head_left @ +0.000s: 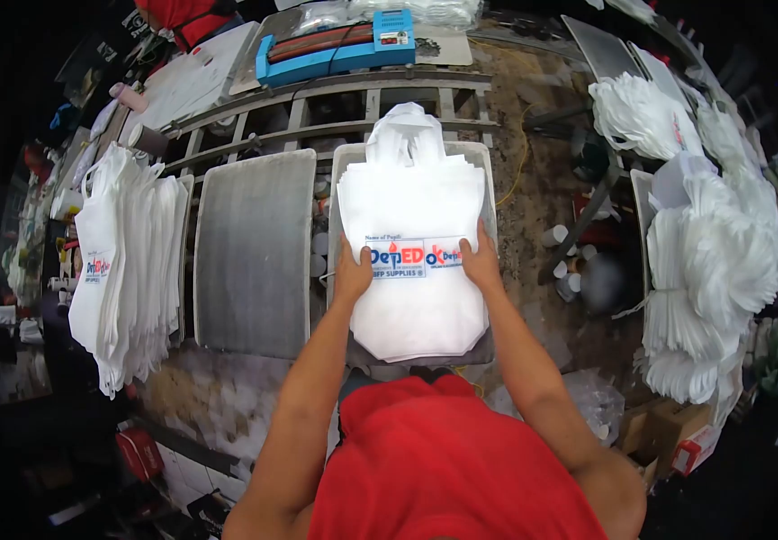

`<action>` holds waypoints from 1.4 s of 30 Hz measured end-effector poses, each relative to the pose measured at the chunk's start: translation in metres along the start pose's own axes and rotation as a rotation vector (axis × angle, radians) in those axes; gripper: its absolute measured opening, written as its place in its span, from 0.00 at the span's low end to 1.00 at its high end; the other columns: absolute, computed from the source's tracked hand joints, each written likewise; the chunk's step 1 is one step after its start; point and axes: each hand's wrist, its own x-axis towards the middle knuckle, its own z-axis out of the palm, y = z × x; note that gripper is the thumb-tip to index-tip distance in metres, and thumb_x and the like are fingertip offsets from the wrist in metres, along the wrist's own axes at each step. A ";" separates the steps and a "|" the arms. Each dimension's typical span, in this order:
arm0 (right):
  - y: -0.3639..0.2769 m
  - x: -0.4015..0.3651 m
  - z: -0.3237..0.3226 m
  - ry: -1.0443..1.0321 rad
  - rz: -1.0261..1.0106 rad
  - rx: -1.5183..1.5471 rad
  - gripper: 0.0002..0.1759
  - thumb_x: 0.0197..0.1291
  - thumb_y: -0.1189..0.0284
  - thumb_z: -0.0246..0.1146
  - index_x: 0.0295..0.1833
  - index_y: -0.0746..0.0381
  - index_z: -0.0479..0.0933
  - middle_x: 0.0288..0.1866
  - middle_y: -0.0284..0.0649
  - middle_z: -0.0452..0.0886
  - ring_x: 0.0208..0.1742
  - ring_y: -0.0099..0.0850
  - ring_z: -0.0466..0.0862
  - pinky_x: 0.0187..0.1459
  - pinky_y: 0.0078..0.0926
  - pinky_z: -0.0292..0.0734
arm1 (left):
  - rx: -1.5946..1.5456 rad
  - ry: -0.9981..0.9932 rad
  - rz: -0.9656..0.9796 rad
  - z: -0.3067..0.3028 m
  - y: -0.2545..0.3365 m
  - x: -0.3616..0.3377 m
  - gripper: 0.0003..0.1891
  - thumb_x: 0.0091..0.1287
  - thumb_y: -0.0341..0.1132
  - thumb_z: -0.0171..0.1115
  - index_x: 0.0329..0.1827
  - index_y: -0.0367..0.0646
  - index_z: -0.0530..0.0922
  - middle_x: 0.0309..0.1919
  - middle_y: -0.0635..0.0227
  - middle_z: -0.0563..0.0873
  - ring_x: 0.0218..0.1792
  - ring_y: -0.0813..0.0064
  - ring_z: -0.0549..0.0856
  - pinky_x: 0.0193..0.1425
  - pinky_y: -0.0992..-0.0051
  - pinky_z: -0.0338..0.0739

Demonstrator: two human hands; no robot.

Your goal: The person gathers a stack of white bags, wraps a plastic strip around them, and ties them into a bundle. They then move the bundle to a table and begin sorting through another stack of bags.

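Note:
A stack of white tote bags (414, 315) lies on a grey board (488, 166) in front of me, its handles pointing away. The top bag carries a blue and red "DepED" print. My left hand (353, 274) grips the left edge of the stack, thumb on the fabric beside the print. On the opposite edge, my right hand (481, 259) holds the stack in the same way, its thumb over the right end of the lettering. The fingers curl around the sides and are partly hidden.
A bare grey board (256, 243) stands to the left, beside a hanging pile of printed white bags (123, 261). More white bags (704, 270) are heaped at right. A blue machine (339, 49) sits beyond the slatted metal rack (294, 121). Cardboard boxes (663, 427) are at lower right.

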 end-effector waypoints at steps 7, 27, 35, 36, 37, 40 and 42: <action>-0.034 0.031 -0.034 0.041 0.223 0.232 0.44 0.63 0.57 0.65 0.82 0.56 0.59 0.66 0.58 0.76 0.68 0.55 0.75 0.70 0.44 0.70 | 0.086 -0.018 -0.102 -0.016 0.009 0.026 0.35 0.70 0.44 0.59 0.77 0.36 0.64 0.64 0.39 0.78 0.64 0.41 0.77 0.73 0.55 0.68; 0.025 -0.109 -0.032 -0.054 0.058 -0.101 0.35 0.59 0.52 0.71 0.60 0.70 0.76 0.59 0.58 0.76 0.59 0.52 0.79 0.60 0.45 0.75 | 0.267 -0.308 -0.243 -0.074 0.000 -0.084 0.24 0.64 0.49 0.68 0.52 0.37 0.85 0.40 0.49 0.89 0.45 0.49 0.88 0.51 0.59 0.81; 0.025 -0.113 -0.019 -0.078 0.139 -0.192 0.40 0.64 0.52 0.66 0.72 0.70 0.68 0.63 0.61 0.74 0.67 0.59 0.73 0.68 0.48 0.68 | 0.254 -0.239 -0.192 -0.044 -0.009 -0.095 0.31 0.71 0.50 0.58 0.68 0.32 0.75 0.60 0.33 0.78 0.61 0.39 0.78 0.67 0.55 0.72; 0.034 -0.111 -0.014 -0.057 0.189 -0.136 0.40 0.65 0.51 0.65 0.72 0.71 0.68 0.64 0.63 0.73 0.67 0.59 0.72 0.69 0.48 0.67 | 0.222 -0.232 -0.246 -0.041 -0.015 -0.097 0.34 0.70 0.51 0.57 0.71 0.30 0.71 0.62 0.31 0.75 0.64 0.37 0.75 0.70 0.54 0.70; 0.042 -0.108 -0.009 -0.031 0.236 -0.078 0.40 0.66 0.51 0.64 0.71 0.71 0.68 0.65 0.64 0.72 0.67 0.59 0.72 0.70 0.48 0.66 | 0.224 -0.230 -0.252 -0.038 -0.019 -0.099 0.34 0.70 0.51 0.57 0.71 0.30 0.71 0.62 0.31 0.75 0.64 0.37 0.75 0.70 0.54 0.70; 0.043 -0.100 -0.011 -0.063 0.310 -0.002 0.39 0.62 0.53 0.64 0.68 0.73 0.70 0.66 0.65 0.72 0.68 0.57 0.72 0.70 0.46 0.67 | 0.083 -0.227 -0.397 -0.033 -0.017 -0.098 0.38 0.68 0.51 0.56 0.71 0.25 0.67 0.61 0.31 0.75 0.64 0.37 0.75 0.73 0.55 0.68; 0.029 -0.099 -0.019 -0.137 0.388 0.036 0.39 0.60 0.54 0.63 0.67 0.73 0.70 0.66 0.64 0.72 0.69 0.57 0.72 0.70 0.45 0.67 | 0.237 -0.264 -0.485 -0.030 -0.008 -0.099 0.38 0.65 0.50 0.57 0.69 0.25 0.67 0.63 0.30 0.74 0.68 0.38 0.73 0.74 0.55 0.66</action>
